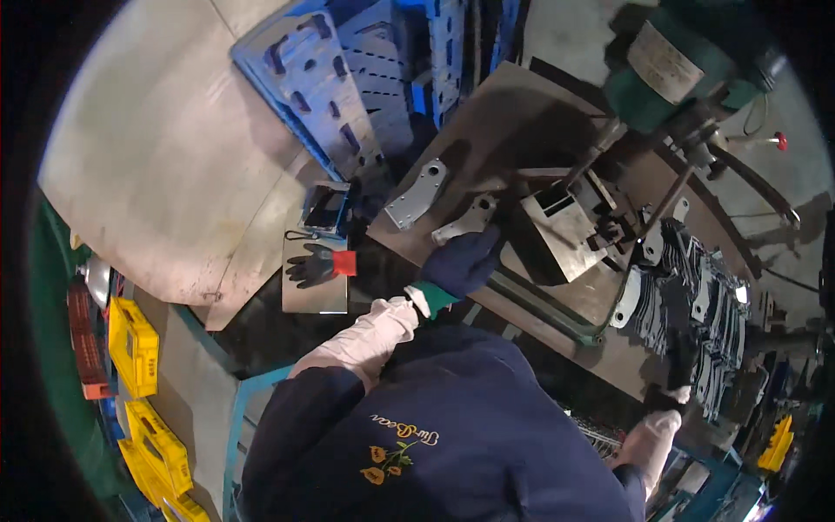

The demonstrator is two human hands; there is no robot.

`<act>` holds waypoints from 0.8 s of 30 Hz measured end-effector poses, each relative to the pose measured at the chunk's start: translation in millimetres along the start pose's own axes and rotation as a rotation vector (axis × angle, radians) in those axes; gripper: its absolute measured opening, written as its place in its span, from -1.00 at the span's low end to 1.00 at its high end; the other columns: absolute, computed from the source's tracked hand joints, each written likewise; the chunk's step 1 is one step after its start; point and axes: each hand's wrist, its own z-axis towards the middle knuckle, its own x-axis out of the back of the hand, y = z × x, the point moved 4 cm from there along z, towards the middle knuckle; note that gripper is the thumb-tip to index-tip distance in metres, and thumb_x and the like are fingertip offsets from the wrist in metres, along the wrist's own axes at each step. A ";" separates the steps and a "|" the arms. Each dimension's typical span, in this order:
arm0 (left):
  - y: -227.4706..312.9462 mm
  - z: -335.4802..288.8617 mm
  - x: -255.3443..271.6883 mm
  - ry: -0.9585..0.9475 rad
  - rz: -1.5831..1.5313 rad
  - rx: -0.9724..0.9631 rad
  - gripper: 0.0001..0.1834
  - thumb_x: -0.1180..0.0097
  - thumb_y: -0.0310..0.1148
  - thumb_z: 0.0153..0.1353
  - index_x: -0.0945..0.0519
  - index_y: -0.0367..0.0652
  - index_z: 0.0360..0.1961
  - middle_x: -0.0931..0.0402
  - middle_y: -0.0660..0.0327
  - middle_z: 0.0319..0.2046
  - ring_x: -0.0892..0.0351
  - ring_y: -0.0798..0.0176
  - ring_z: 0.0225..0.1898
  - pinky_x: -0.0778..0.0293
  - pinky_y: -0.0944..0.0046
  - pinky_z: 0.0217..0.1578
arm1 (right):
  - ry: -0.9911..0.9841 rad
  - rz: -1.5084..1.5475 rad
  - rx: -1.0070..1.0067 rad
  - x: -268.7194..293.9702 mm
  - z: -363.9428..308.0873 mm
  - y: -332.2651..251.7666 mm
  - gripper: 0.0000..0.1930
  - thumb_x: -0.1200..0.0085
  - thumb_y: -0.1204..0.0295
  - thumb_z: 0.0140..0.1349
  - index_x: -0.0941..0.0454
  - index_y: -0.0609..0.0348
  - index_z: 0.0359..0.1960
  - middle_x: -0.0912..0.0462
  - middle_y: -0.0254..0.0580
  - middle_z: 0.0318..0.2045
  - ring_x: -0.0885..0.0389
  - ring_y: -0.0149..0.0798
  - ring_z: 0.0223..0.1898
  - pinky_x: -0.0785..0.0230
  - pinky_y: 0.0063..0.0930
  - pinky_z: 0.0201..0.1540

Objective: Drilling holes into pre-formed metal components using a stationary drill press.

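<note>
My left hand (461, 263), in a dark blue glove with a green cuff, is beside a flat metal plate with holes (470, 219) on the brown worktable (487, 130). It overlaps the plate's near side; whether the fingers grip it is hidden. Farther left on the table lies a longer curved metal plate (417, 197). Out at the right, my right hand (681, 348), in a dark glove, reaches onto a row of stacked metal plates (648, 304). Its fingers merge with the dark gaps between the plates, so their grip does not show.
A green drill press (674, 74) with a lever stands behind a metal fixture block (565, 230). To the left lie a spare black glove with a red cuff (310, 265) and a small blue-edged tray (326, 209). Blue plastic crates (304, 78) rise at the back; yellow bins (132, 348) sit far left.
</note>
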 end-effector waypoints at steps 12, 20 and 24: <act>86.7 82.5 -36.3 -0.244 -0.367 -0.392 -0.17 -0.19 -0.03 0.19 -0.16 -0.05 0.41 -0.27 -0.04 0.28 -0.23 0.05 0.33 -0.38 0.06 0.14 | 0.047 -0.239 0.764 130.5 40.7 -287.3 -0.88 -0.19 0.48 0.08 -0.58 0.11 -0.31 -0.50 -0.15 -0.43 -0.48 -0.07 -0.35 -0.30 -0.21 -0.37; 93.7 60.4 -36.2 -0.761 -0.865 -0.336 -0.17 -0.25 -0.46 0.07 -0.20 -0.18 0.39 -0.37 0.07 0.24 -0.36 0.25 0.19 -0.31 0.26 0.17 | 0.000 0.143 0.778 104.7 71.6 -330.3 -0.59 -0.26 0.54 -0.12 -0.63 0.13 -0.11 -0.54 -0.08 -0.37 -0.51 0.02 -0.32 -0.36 -0.15 -0.31; 62.7 43.5 -51.2 -0.759 -1.102 0.035 -0.31 -0.27 -0.20 0.19 -0.33 -0.05 0.33 -0.37 0.06 0.24 -0.36 0.14 0.24 -0.29 0.14 0.21 | -0.065 0.294 0.795 75.8 83.1 -328.6 -0.50 -0.23 0.56 -0.12 -0.58 0.16 -0.01 -0.58 0.00 -0.30 -0.55 0.07 -0.20 -0.43 -0.14 -0.19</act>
